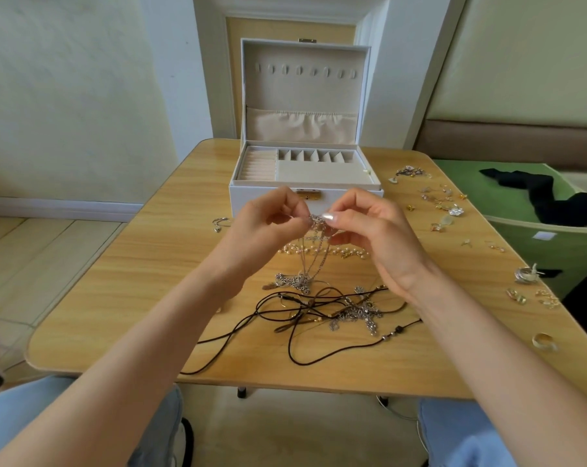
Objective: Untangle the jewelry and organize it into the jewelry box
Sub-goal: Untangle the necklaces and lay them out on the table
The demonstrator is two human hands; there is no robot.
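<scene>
Left of the jewelry box (305, 170), near its front corner, a small silver piece (219, 224) lay on the wooden table (133, 264). Just before the box's gold clasp, the left hand (268, 224) pinched the knot of a tangled silver chain (315, 227), and the right hand (369, 227) pinched that same knot from the other side. The chain's strands hung down to the table in front of the box, whose lid stood open. Right of the box, small earrings (443, 203) lay scattered.

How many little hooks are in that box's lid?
8 hooks, in one row across the upper part of the open lid; none seems hidden.
</scene>
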